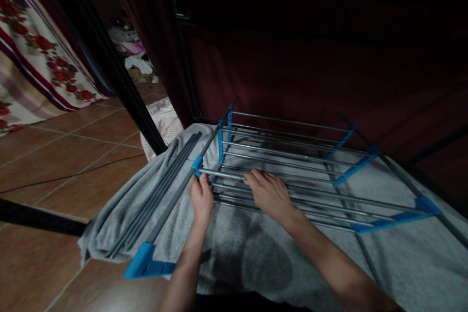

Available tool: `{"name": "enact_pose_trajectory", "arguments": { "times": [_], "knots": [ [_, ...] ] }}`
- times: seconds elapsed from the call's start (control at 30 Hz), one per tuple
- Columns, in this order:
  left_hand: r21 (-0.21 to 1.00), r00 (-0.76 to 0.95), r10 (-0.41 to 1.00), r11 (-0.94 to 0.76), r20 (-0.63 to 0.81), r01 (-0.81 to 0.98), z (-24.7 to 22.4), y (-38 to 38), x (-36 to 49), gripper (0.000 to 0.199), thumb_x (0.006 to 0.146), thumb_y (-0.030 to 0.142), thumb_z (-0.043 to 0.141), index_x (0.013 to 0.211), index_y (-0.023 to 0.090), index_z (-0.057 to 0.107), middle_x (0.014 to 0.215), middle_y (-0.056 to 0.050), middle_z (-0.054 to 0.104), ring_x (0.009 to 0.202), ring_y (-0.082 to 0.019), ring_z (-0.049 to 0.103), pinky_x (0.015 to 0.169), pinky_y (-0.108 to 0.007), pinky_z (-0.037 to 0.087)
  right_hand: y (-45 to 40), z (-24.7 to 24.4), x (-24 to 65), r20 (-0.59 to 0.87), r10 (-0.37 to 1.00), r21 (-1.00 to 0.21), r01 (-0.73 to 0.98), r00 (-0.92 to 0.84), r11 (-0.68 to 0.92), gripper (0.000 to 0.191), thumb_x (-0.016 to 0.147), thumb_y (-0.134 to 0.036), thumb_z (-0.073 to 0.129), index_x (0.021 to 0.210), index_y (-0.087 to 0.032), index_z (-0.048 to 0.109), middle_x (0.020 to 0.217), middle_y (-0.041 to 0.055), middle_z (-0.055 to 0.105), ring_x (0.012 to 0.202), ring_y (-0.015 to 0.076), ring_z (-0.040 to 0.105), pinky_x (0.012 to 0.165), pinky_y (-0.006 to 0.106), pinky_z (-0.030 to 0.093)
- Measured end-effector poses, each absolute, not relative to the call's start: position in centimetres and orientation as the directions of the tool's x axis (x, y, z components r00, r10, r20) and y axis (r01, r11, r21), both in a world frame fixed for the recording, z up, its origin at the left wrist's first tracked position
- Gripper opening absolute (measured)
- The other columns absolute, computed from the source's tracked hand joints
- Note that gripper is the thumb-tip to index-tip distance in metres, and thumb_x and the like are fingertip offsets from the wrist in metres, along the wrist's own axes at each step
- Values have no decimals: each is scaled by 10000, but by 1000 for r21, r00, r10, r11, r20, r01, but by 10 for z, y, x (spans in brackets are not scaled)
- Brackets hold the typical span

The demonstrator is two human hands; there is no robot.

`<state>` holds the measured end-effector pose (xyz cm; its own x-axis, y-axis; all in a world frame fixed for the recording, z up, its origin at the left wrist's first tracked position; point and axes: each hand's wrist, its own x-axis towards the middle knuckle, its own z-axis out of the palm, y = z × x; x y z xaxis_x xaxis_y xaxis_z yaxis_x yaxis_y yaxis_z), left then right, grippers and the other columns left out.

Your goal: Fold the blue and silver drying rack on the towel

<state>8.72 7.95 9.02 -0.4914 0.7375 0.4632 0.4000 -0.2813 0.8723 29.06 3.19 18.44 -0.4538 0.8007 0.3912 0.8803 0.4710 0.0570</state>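
Note:
A drying rack [171, 204] of grey tubes and blue plastic joints lies across a grey blanket. My left hand [202, 200] is closed on a blue connector [197, 163] at the rack's left side tube. Further right, my right hand [268, 192] has its fingers curled over a metal rod [226, 174] that meets this connector. Several more rods run over to blue brackets [395, 219] on the right. A blue corner piece [146, 261] caps the near end of the left tube. Parts of the rods are hidden beneath my right hand.
Several loose grey tubes [157, 200] lie side by side on the blanket [248, 253], left of the rack. A black post [109, 58] rises at the left. Dark red curtains [292, 73] hang behind. A black cable [73, 175] crosses the tiled floor.

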Motion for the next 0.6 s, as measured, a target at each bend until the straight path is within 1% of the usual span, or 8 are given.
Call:
{"name": "enact_pose_trajectory", "arguments": {
  "times": [0.1, 0.2, 0.37, 0.5, 0.6],
  "knots": [
    [871, -489, 737, -284, 466, 402, 91, 79, 88, 426, 965, 549, 435, 1039, 172, 619, 914, -91, 679, 870, -242, 651, 826, -381, 515, 32, 184, 292, 384, 797, 67, 875, -466, 480, 175, 1023, -204, 485, 1066, -233, 652, 953, 29, 687, 835, 168, 645, 757, 300, 448],
    [869, -490, 736, -282, 468, 406, 91, 80, 88, 436, 965, 549, 430, 1055, 167, 622, 919, -93, 682, 862, -241, 650, 825, -383, 513, 32, 181, 293, 412, 774, 65, 863, -480, 500, 187, 1023, -214, 496, 1128, -233, 650, 967, 31, 687, 862, 166, 644, 793, 297, 453],
    [863, -492, 732, -267, 471, 429, 90, 80, 86, 422, 953, 561, 432, 980, 178, 609, 839, -65, 648, 818, -231, 626, 809, -377, 498, 30, 180, 293, 418, 775, 39, 862, -473, 505, 215, 1042, -251, 468, 1142, -224, 656, 976, 30, 691, 886, 165, 646, 827, 300, 451],
    [853, -478, 741, -246, 472, 461, 91, 79, 86, 451, 951, 577, 399, 934, 173, 599, 846, -77, 647, 827, -233, 623, 810, -376, 498, 30, 186, 292, 327, 831, -4, 878, -451, 478, 261, 1060, -264, 410, 1162, -226, 648, 1022, 42, 699, 922, 171, 661, 821, 296, 454],
    [860, -474, 748, -251, 464, 444, 92, 79, 87, 453, 958, 570, 391, 1001, 170, 601, 892, -82, 658, 850, -226, 631, 815, -364, 501, 30, 192, 291, 238, 866, -28, 888, -439, 458, 285, 1067, -268, 374, 1173, -230, 637, 1069, 52, 702, 935, 180, 669, 801, 297, 457]
  ]
}}
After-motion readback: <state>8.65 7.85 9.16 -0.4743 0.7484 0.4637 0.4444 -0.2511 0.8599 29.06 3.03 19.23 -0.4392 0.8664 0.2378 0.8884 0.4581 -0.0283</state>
